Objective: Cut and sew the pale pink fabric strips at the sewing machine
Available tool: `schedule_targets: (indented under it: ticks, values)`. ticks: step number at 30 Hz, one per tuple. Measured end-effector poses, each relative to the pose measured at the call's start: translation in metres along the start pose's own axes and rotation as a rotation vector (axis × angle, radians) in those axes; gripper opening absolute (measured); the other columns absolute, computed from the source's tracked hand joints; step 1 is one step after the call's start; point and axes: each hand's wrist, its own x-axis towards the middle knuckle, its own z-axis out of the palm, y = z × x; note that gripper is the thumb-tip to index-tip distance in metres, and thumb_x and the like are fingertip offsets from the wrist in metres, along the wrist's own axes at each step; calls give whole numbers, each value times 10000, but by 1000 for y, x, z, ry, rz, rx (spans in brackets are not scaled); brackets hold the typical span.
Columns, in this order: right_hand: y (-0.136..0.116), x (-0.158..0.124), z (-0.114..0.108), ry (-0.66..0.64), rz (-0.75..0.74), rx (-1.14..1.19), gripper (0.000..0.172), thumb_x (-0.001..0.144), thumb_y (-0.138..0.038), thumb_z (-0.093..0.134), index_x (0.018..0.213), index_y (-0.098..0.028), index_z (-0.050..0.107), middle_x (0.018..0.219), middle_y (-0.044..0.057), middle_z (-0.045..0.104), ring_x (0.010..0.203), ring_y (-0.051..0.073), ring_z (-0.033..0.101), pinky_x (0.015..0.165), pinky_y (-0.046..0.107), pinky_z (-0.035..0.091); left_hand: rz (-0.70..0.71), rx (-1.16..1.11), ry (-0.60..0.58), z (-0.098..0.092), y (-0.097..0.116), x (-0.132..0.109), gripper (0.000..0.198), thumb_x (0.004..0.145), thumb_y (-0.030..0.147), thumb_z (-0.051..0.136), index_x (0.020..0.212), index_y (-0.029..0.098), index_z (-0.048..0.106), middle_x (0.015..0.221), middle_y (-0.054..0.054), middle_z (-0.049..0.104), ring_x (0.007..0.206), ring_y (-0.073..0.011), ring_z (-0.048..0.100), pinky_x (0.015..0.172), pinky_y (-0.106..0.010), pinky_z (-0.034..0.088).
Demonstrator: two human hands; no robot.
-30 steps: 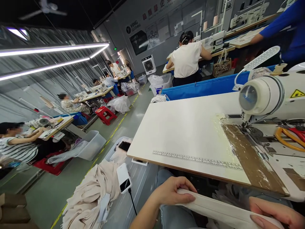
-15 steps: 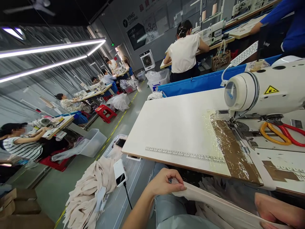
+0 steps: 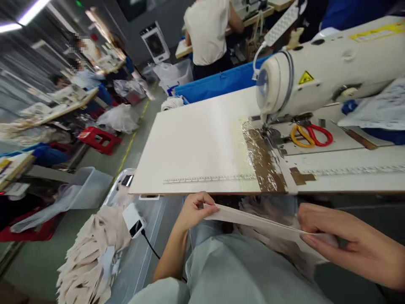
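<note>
Slanting just short of the near edge of the smooth white tabletop (image 3: pixel 193 143), a narrow strip of pale beige cloth (image 3: pixel 253 220) is held up. Its left end is pinched by the left hand (image 3: pixel 194 211); farther right, it is gripped in the closed right hand (image 3: pixel 335 234). By the near left corner, crumpled beige cloth pieces (image 3: pixel 90 257) are heaped on a translucent plastic box (image 3: pixel 136 266); whether they are finished or waiting cannot be told. Farther in, orange-and-red-handled scissors (image 3: pixel 312 137) are set beneath a rounded white sewing machine (image 3: pixel 322 67).
</note>
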Motion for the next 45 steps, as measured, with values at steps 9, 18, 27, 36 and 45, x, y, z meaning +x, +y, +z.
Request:
schedule_targets:
  ticks: [9,18,27,36,45]
  values:
    - [-25,1,1,-24,-52,58,392,1050,-370,448,702,-192,489,690,10,473,660,147,465,593,261,346,95,185,-217,-16,17,1,253,836,417,719,967,202,745,849,-60,748,778,-184,678,707,-276,529]
    - [-9,6,11,-84,48,39,371,1059,-384,437,743,-199,496,755,14,493,682,144,489,625,262,362,100,287,-518,-29,21,7,181,895,321,601,881,170,702,747,-29,683,639,-130,575,555,-219,400]
    - [13,3,42,57,343,206,540,957,-662,519,694,-191,546,706,33,514,637,174,473,574,273,351,93,-41,-120,-14,-30,-1,259,863,425,656,805,173,642,717,-41,665,606,-135,554,558,-234,432]
    - [8,6,87,171,516,294,617,905,-754,500,681,-180,531,674,22,480,619,166,440,554,260,346,-45,-547,256,17,-50,0,337,774,468,782,735,168,635,647,-29,673,579,-140,595,594,-240,503]
    - [-8,15,119,234,300,238,447,1020,-585,429,923,-192,620,867,48,626,801,199,581,711,288,464,50,-702,395,20,-2,16,329,737,431,817,665,166,636,623,-33,699,528,-164,640,473,-233,528]
